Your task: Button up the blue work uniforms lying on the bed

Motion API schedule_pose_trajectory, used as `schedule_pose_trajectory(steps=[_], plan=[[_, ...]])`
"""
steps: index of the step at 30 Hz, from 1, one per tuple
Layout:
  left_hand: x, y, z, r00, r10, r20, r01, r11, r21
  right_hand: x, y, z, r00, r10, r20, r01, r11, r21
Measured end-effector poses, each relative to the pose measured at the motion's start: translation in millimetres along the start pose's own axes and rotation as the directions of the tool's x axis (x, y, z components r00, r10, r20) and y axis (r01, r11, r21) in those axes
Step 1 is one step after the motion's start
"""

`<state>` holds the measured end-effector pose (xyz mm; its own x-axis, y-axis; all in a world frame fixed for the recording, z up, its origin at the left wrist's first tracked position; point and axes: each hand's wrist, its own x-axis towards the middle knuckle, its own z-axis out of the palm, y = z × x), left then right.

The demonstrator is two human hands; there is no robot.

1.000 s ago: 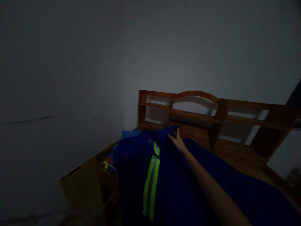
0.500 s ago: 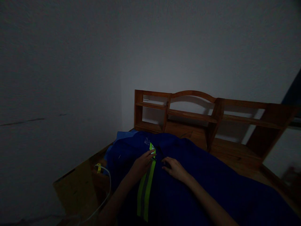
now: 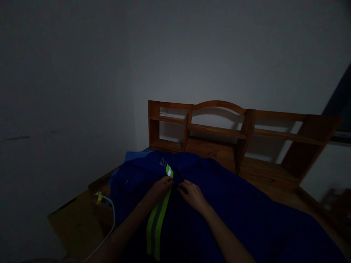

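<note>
A dark blue work jacket [image 3: 225, 204] lies spread out in front of me, with a yellow-green and grey reflective stripe [image 3: 157, 223] down it and small pale lettering near its top. My left hand [image 3: 162, 186] is closed, fingertips pinching the cloth at the stripe's upper part. Just to its right, my right hand [image 3: 192, 195] has curled fingers, their tips closed at the jacket's dark front edge. Shadow hides the exact bit of cloth between the fingers. The two hands are a short gap apart.
Behind the jacket stands a wooden headboard shelf [image 3: 216, 130] against a pale wall [image 3: 192, 54]. Light blue cloth [image 3: 134, 156] shows beyond the jacket's left side. A white cable [image 3: 113, 213] with a yellow tag [image 3: 99, 197] runs along the left, near a yellowish board [image 3: 72, 223].
The view has shifted, so everything sits slightly further left. My hands have come a little closer together, and the left fingers have closed more over the stripe.
</note>
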<state>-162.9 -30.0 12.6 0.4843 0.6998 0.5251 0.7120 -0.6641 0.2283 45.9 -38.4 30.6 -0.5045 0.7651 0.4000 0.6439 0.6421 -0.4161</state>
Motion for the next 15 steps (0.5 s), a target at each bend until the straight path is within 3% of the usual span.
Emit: schedule_pose_trajectory(steps=[10, 15], plan=[[3, 4, 1, 0.999, -0.019, -0.033, 0.023, 0.993, 0.119, 0, -6, 8, 0.996, -0.083, 0.021, 0.085, 0.942, -0.324], [3, 3, 2, 1.0, -0.009, -0.017, 0.01, 0.996, 0.087, -1, -7, 10, 0.994, -0.094, 0.048, 0.105, 0.92, -0.377]])
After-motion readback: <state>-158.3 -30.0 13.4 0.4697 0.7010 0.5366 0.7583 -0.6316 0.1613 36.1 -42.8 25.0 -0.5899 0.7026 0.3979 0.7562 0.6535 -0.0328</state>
